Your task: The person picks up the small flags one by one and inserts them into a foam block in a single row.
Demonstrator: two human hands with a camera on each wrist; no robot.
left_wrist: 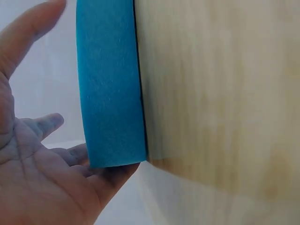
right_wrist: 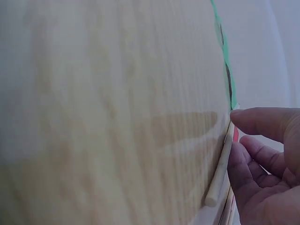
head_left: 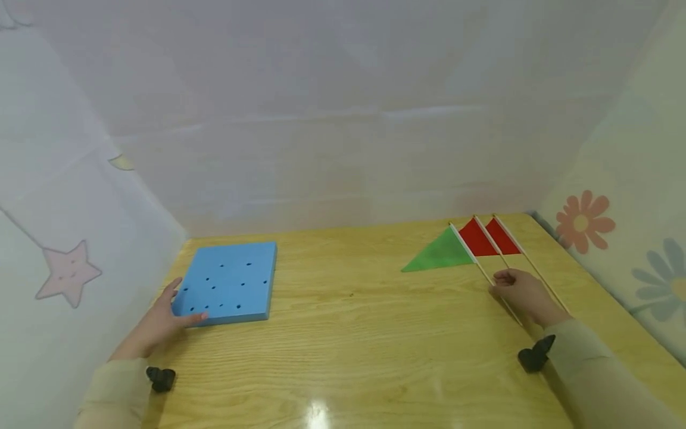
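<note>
A blue foam block (head_left: 227, 274) with several small holes lies at the table's left. My left hand (head_left: 163, 313) spreads around its near left corner, thumb along the front edge and fingers by the left side; the left wrist view shows the block's side (left_wrist: 110, 84) against the open palm. At the right lie a green triangular flag (head_left: 442, 251) and two red flags (head_left: 479, 237) on thin wooden sticks. My right hand (head_left: 522, 293) pinches the green flag's stick (right_wrist: 219, 176) below the cloth, thumb and index fingertips right at the wood.
The wooden table (head_left: 343, 357) has fabric walls around its back and sides. A printed star (head_left: 69, 274) decorates the left wall, and printed flowers (head_left: 584, 221) the right one. The second red flag's stick (head_left: 546, 283) runs beside my right hand.
</note>
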